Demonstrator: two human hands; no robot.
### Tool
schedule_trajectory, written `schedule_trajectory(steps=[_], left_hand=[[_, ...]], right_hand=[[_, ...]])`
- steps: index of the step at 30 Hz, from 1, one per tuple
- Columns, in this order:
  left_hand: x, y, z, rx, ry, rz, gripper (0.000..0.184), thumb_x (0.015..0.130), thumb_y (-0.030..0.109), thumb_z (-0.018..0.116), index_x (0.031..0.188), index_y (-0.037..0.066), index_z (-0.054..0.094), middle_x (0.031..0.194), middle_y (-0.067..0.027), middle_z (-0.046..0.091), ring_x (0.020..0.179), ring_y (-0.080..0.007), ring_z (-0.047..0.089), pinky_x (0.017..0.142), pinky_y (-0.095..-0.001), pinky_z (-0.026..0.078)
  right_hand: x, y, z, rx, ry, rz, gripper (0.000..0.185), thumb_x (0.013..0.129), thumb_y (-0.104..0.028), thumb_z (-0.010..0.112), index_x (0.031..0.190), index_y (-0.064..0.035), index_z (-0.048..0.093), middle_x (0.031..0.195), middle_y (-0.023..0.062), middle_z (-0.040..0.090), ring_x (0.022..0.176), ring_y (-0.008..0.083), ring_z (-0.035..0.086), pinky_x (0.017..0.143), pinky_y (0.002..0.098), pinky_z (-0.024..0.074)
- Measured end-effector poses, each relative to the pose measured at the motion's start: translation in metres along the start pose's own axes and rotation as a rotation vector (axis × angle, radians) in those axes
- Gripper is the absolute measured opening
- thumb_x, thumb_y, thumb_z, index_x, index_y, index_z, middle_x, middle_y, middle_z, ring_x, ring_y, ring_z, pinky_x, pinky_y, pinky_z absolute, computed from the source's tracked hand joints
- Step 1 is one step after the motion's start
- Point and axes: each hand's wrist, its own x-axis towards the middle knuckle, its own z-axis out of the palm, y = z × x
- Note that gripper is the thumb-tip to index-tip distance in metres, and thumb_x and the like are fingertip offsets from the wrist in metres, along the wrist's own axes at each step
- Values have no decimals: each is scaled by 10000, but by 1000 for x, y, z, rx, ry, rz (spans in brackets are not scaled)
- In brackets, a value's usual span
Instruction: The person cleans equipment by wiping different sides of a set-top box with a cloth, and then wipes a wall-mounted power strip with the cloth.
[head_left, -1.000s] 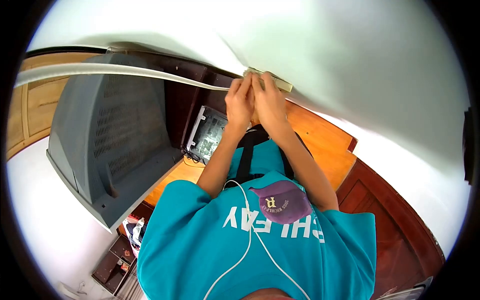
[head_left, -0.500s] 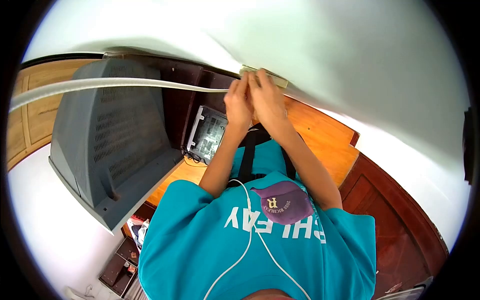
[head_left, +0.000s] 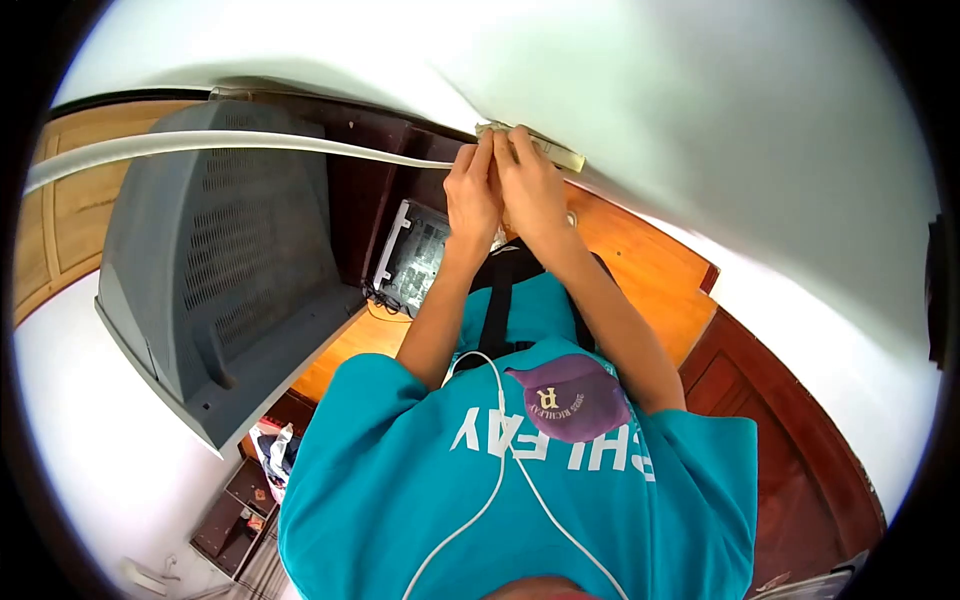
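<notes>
My left hand (head_left: pixel 474 198) is closed, its fingertips pinched at the near end of a long white cable (head_left: pixel 250 139) that runs off to the left. Right beside it, my right hand (head_left: pixel 532 190) has bent fingers pressed together against a cream-coloured bar (head_left: pixel 562 155) at the foot of the pale wall. Both sets of fingertips meet at the bar's left part. They hide whatever small piece lies between them.
A bulky grey television (head_left: pixel 250 260), its vented back showing, stands at left. Behind it is a dark wooden cabinet (head_left: pixel 355 135). A silver-and-black electronic box (head_left: pixel 415 258) with thin wires lies near my left forearm. At right is a dark red wooden panel (head_left: pixel 780 440).
Both hands appear slightly higher in view, along with the cable, and the view has shifted a little. The fingers stay together at the cream bar.
</notes>
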Motion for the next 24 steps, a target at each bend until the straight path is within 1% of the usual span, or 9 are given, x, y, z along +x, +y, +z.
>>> schedule_trajectory(steps=[2,3,4,7,10,16,21,22,24], left_hand=[[-3,5,8,23,-47,50,453,843,-55,686,1296,-39,673,1024,-213,694,827,-376,698,713,-407,567],[-7,9,17,-1,-34,111,458,841,-70,679,1298,-42,663,1009,-217,685,823,-393,694,699,-416,569],[-9,17,20,-15,-73,169,455,838,-68,673,1292,-56,644,974,-228,650,794,-427,676,658,-467,558],[-18,25,43,-24,-95,261,417,856,-34,694,1267,-81,642,969,-225,655,778,-413,681,644,-455,563],[-21,26,47,-14,-117,254,404,856,-21,708,1255,-59,660,963,-215,661,755,-399,685,648,-450,570],[-7,19,23,-23,-91,197,411,848,-36,704,1257,-13,672,989,-223,668,776,-410,690,656,-455,575],[-19,31,46,-57,-125,310,385,850,-13,701,1229,-57,650,993,-212,660,809,-409,688,680,-463,579],[-22,37,48,-73,-193,240,368,867,-42,695,1233,-67,669,1043,-256,674,872,-451,698,721,-465,588],[-20,36,46,-58,-174,264,390,844,-16,696,1231,-40,653,1005,-211,664,823,-420,687,694,-469,580]], right_hand=[[-8,11,-12,38,-48,72,425,843,14,655,1266,38,627,1177,148,570,1050,333,677,823,419,602],[-14,18,-17,-9,28,37,401,812,-10,666,1207,55,639,1103,139,566,975,315,685,767,395,606],[-22,25,-24,-11,28,39,401,812,-10,666,1207,55,639,1103,139,566,975,315,685,767,395,606],[-44,45,-39,16,60,118,397,842,-17,663,1236,20,640,1068,117,560,973,299,686,740,400,598],[-46,49,-42,21,10,140,398,842,-11,658,1236,33,635,1071,120,557,979,301,683,740,397,596],[-28,34,-30,35,56,61,381,838,-1,651,1214,58,639,1082,133,578,922,331,691,755,411,591],[-48,51,-48,121,74,140,338,871,10,635,1205,48,661,1075,145,599,921,345,688,735,428,573],[-49,53,-47,116,69,132,338,871,10,635,1205,48,661,1075,145,599,921,345,688,735,428,573],[-52,54,-45,56,54,152,323,869,8,637,1189,45,664,1069,145,599,908,351,685,719,431,572]])
